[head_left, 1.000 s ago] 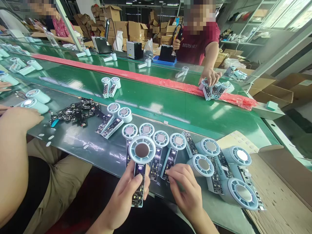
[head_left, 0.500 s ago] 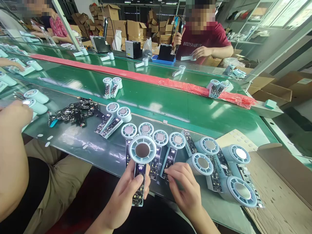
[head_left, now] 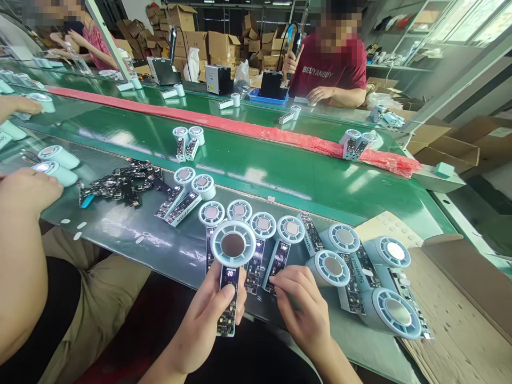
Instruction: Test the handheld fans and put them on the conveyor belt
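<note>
My left hand (head_left: pixel 208 314) is wrapped round the handle of a pale blue handheld fan (head_left: pixel 233 245). Its round head faces up, and the bare circuit board along the handle shows a lit "20" under my thumb. My right hand (head_left: pixel 306 304) is curled with fingertips drawn together, over the lower end of another fan (head_left: pixel 291 230) lying on the bench; whether it pinches anything small is hidden. More fans with exposed boards stand in a row behind the held one. To the right lies a cluster of fans (head_left: pixel 396 313), some boards lettered "speed".
A pile of loose circuit boards (head_left: pixel 124 184) lies on the bench at left, near a neighbour's hand (head_left: pixel 30 192). Beyond runs a green conveyor belt (head_left: pixel 256 154) with a red plastic strip (head_left: pixel 224 122). Cardboard (head_left: pixel 444 304) lies at right. A person (head_left: pixel 328 69) sits opposite.
Two fans on the belt have shifted slightly right. The person opposite has lowered a hand and the part in it. The neighbour's hands at left have moved. My hands stay almost still.
</note>
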`<state>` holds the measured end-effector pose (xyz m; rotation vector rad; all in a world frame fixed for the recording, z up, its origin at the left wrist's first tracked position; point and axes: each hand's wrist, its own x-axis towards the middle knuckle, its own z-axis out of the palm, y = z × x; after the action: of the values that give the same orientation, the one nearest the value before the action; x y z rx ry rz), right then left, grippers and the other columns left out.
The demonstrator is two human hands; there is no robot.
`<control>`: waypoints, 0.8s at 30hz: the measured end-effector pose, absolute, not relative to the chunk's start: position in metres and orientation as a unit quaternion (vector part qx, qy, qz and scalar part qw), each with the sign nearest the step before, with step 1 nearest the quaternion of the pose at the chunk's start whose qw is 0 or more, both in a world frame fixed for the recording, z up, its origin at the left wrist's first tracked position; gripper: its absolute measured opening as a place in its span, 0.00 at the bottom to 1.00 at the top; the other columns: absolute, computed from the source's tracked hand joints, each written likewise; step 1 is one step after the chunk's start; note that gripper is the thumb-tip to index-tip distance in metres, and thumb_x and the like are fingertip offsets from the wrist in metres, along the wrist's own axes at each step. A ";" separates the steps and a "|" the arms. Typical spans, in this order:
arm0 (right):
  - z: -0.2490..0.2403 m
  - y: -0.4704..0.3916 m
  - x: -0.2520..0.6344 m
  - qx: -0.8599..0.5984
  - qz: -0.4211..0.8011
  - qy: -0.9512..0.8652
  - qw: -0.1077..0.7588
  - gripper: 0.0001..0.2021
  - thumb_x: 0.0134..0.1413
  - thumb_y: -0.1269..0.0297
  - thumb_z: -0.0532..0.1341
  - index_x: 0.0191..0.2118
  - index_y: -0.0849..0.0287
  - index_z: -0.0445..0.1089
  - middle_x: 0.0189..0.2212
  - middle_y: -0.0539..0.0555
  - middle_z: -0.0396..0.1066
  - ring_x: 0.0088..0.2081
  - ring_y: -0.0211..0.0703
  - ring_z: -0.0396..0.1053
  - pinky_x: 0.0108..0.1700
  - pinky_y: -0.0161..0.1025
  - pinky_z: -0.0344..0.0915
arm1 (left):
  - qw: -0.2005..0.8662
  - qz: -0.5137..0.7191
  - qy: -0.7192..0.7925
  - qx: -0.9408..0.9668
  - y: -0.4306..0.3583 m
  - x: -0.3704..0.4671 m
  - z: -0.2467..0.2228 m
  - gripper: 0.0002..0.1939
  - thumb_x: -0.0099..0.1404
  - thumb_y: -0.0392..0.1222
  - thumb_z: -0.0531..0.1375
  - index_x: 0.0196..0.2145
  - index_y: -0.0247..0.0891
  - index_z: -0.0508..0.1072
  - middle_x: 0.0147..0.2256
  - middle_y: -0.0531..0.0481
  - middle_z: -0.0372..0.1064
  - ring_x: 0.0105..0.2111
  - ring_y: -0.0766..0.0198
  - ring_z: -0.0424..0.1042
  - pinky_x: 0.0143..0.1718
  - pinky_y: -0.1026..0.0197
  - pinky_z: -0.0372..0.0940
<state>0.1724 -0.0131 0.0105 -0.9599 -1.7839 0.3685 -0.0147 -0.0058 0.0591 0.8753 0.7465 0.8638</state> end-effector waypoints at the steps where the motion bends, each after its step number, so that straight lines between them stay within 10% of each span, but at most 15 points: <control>1: 0.011 -0.013 0.172 -0.399 0.154 -0.743 0.516 0.14 0.54 0.85 0.55 0.44 0.63 0.66 0.34 0.57 0.67 0.37 0.45 0.61 0.37 0.45 0.62 | 0.752 0.396 0.342 0.402 -0.006 -0.015 0.059 0.07 0.68 0.46 0.49 0.39 0.42 0.63 0.28 0.53 0.56 0.27 0.69 0.56 0.28 0.63 0.55; 24: 0.011 -0.013 0.173 -0.400 0.155 -0.744 0.512 0.14 0.54 0.84 0.55 0.44 0.63 0.66 0.34 0.57 0.67 0.38 0.45 0.61 0.38 0.45 0.62 | 0.748 0.399 0.348 0.401 -0.008 -0.014 0.059 0.07 0.68 0.44 0.49 0.40 0.43 0.63 0.32 0.53 0.56 0.27 0.70 0.56 0.28 0.63 0.55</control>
<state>0.1731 -0.0130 0.0105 -0.9624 -1.7892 0.3724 -0.0140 -0.0077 0.0588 0.8761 0.7616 0.8734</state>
